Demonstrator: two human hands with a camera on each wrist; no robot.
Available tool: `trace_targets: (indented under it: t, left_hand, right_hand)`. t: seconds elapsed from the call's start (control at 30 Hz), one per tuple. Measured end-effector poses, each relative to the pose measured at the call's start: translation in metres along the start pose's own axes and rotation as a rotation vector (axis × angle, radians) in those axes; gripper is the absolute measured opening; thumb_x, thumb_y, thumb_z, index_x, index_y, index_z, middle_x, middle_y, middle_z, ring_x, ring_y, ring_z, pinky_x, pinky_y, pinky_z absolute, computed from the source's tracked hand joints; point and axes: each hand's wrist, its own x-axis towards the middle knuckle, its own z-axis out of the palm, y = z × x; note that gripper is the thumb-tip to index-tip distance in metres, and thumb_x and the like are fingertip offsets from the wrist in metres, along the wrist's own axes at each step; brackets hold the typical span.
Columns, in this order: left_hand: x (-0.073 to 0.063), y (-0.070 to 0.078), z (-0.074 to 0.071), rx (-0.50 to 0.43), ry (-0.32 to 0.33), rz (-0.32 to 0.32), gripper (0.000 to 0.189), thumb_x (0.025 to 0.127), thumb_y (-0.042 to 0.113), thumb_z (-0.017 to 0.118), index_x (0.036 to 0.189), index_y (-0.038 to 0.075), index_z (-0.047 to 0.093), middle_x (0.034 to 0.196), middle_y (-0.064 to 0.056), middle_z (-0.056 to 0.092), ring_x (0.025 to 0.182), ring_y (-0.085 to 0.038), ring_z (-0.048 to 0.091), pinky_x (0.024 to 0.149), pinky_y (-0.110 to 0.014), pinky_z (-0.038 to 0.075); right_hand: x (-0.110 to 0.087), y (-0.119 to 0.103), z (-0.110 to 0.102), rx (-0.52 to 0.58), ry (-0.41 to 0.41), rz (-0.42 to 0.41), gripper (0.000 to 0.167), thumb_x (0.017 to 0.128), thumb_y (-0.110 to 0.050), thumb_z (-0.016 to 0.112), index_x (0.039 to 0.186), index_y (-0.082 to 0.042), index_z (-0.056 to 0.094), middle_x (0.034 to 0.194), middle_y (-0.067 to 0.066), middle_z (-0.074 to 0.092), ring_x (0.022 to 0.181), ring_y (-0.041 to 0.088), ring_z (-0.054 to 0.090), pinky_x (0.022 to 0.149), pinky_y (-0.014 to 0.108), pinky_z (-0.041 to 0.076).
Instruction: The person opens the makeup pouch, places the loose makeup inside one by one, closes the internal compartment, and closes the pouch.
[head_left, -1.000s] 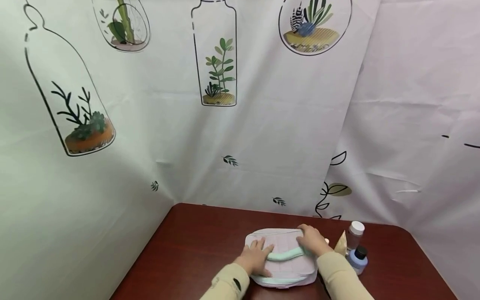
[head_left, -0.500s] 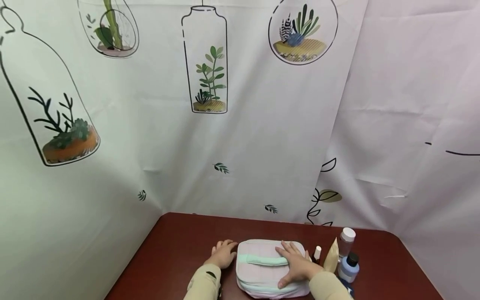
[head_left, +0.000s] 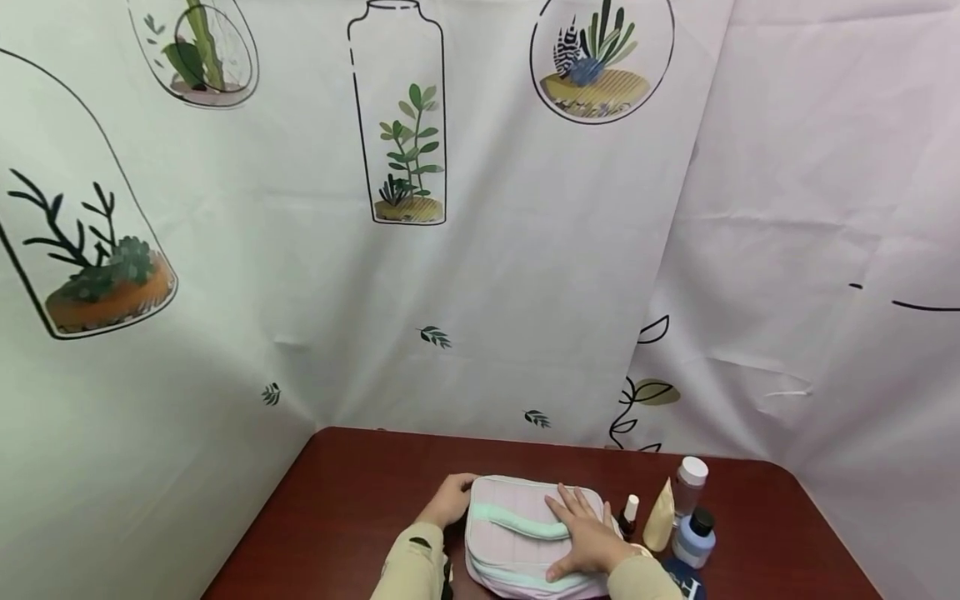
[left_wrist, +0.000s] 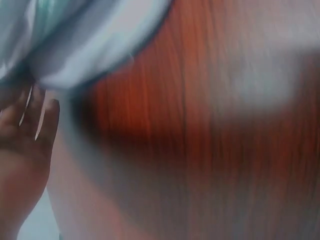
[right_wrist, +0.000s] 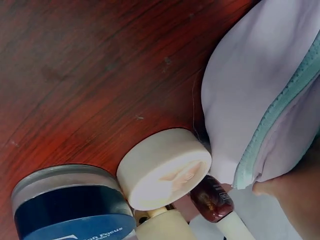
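Note:
A pale lilac cosmetic bag with a mint handle and mint zip lies on the dark red table. At its left side, my left hand has its fingertips hidden behind the far left corner in the head view. Fairly straight fingers of that left hand reach to the bag's edge in the left wrist view. My right hand rests spread on top of the bag, over its right part near the handle. In the right wrist view, the mint zip runs along the bag's side.
Right of the bag stand a nail polish bottle, a beige tube, a clear white-capped bottle and a blue black-capped bottle. A round cream-coloured container and a blue-lidded powder jar are closer to me.
My left hand has left the bag's top and come against its left side. My right hand has moved from the far right corner to lie spread on top. The camera view has shifted.

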Motion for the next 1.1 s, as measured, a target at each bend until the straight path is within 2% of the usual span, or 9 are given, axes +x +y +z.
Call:
trace_targets:
  t: [0.1, 0.17, 0.37, 0.5, 0.73, 0.83, 0.93, 1.1]
  left_hand:
    - [-0.001, 0.002, -0.002, 0.026, 0.082, -0.058, 0.016, 0.089, -0.001, 0.057, 0.099, -0.001, 0.069, 0.098, -0.016, 0.066, 0.096, -0.036, 0.059, 0.077, -0.044, 0.049]
    - [-0.002, 0.004, -0.003, 0.08, 0.105, -0.081, 0.013, 0.088, -0.001, 0.059, 0.094, -0.001, 0.07, 0.094, -0.015, 0.066, 0.092, -0.035, 0.06, 0.074, -0.043, 0.05]
    - [-0.002, 0.012, -0.007, 0.37, 0.13, -0.046, 0.011, 0.084, -0.001, 0.062, 0.085, 0.004, 0.072, 0.084, -0.009, 0.067, 0.08, -0.026, 0.063, 0.066, -0.038, 0.051]
    - [-0.004, 0.013, -0.011, 0.471, 0.115, -0.039, 0.012, 0.083, -0.002, 0.062, 0.085, 0.005, 0.072, 0.085, -0.007, 0.068, 0.08, -0.024, 0.064, 0.064, -0.036, 0.051]
    - [-0.011, 0.013, -0.017, 0.491, 0.103, -0.007, 0.014, 0.082, -0.002, 0.061, 0.086, 0.003, 0.073, 0.086, -0.009, 0.069, 0.083, -0.024, 0.065, 0.066, -0.036, 0.051]
    - [-0.014, 0.016, -0.018, 0.475, 0.121, -0.015, 0.011, 0.08, -0.001, 0.063, 0.082, 0.003, 0.074, 0.083, -0.008, 0.069, 0.071, -0.018, 0.062, 0.059, -0.031, 0.049]
    - [-0.017, 0.019, -0.016, 0.441, 0.128, -0.024, 0.009, 0.078, 0.0, 0.066, 0.079, 0.005, 0.074, 0.08, -0.006, 0.069, 0.06, -0.01, 0.051, 0.053, -0.026, 0.042]
    - [-0.021, 0.021, -0.01, 0.408, 0.133, -0.04, 0.007, 0.077, 0.001, 0.068, 0.076, 0.005, 0.073, 0.077, -0.003, 0.067, 0.058, -0.008, 0.046, 0.051, -0.025, 0.039]
  right_hand:
    - [0.001, -0.004, 0.0, 0.027, -0.002, -0.02, 0.111, 0.047, -0.055, 0.082, 0.139, -0.008, 0.041, 0.148, 0.021, 0.024, 0.133, 0.048, 0.014, 0.09, 0.075, -0.004]
    - [0.002, -0.004, 0.001, 0.03, -0.007, -0.024, 0.112, 0.047, -0.056, 0.082, 0.14, -0.008, 0.041, 0.148, 0.021, 0.024, 0.133, 0.047, 0.014, 0.09, 0.075, -0.003]
    - [0.006, 0.001, 0.004, -0.004, -0.037, -0.022, 0.111, 0.05, -0.059, 0.078, 0.141, -0.01, 0.039, 0.149, 0.019, 0.022, 0.134, 0.045, 0.013, 0.091, 0.074, -0.002]
    - [0.005, 0.001, 0.004, 0.004, -0.043, -0.025, 0.11, 0.051, -0.06, 0.078, 0.141, -0.011, 0.039, 0.149, 0.018, 0.023, 0.134, 0.045, 0.014, 0.091, 0.074, -0.002]
    - [0.006, -0.003, 0.0, -0.02, -0.053, 0.002, 0.11, 0.05, -0.061, 0.078, 0.14, -0.01, 0.04, 0.148, 0.019, 0.025, 0.133, 0.046, 0.015, 0.092, 0.073, 0.0]
    - [0.006, -0.006, -0.001, -0.024, -0.059, 0.03, 0.109, 0.052, -0.061, 0.078, 0.141, -0.011, 0.04, 0.149, 0.017, 0.024, 0.134, 0.045, 0.013, 0.093, 0.073, 0.0]
    - [0.005, -0.006, -0.002, -0.037, -0.052, 0.055, 0.108, 0.053, -0.06, 0.078, 0.141, -0.011, 0.04, 0.149, 0.015, 0.024, 0.135, 0.044, 0.013, 0.092, 0.074, 0.001]
    - [0.005, 0.0, 0.002, -0.058, -0.041, 0.081, 0.103, 0.057, -0.06, 0.076, 0.14, -0.011, 0.041, 0.149, 0.015, 0.025, 0.134, 0.044, 0.014, 0.091, 0.075, 0.0]
